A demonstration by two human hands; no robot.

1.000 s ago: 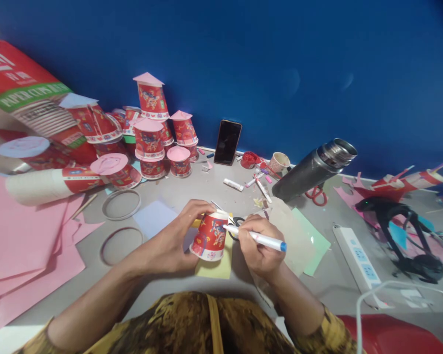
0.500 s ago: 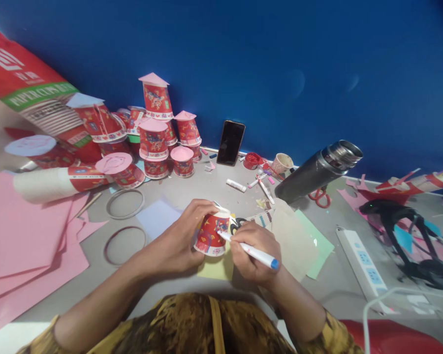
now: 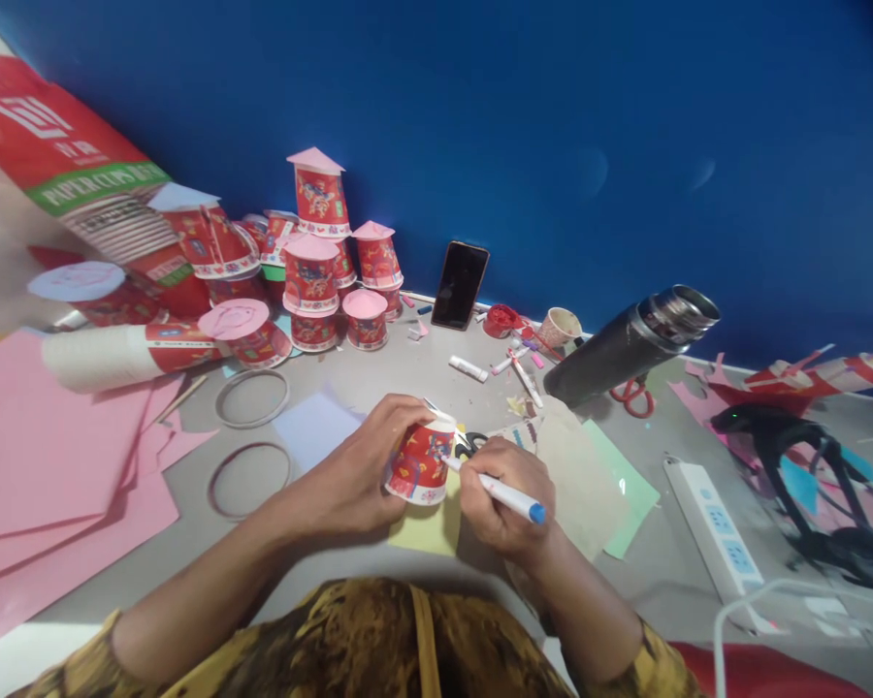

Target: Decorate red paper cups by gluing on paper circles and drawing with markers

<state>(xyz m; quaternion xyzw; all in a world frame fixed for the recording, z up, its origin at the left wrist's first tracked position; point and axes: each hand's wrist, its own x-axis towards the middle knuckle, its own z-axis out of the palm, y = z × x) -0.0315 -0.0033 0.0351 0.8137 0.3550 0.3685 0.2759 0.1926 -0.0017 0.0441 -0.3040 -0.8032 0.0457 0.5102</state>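
Observation:
My left hand [image 3: 368,465] is closed around a red paper cup [image 3: 420,463] with printed figures, tipped upside down with its wide rim low. In my right hand [image 3: 509,490] is a white marker [image 3: 505,494] with a blue end, gripped like a pen. Its tip meets or nearly meets the right side of the cup. Yellow paper [image 3: 429,528] lies beneath the cup. Black-handled scissors [image 3: 470,443] lie just behind my right hand, partly hidden by it.
Stacked red cups with pink paper tops [image 3: 310,276] stand at the back left, near a phone [image 3: 460,284]. A dark flask [image 3: 618,344] leans at the right. Tape rings [image 3: 251,399], pink sheets [image 3: 58,436] and a power strip [image 3: 713,528] lie around the sides.
The marker tip has shifted slightly to the right on the cup. The camera view has turned a little; both hands keep their holds.

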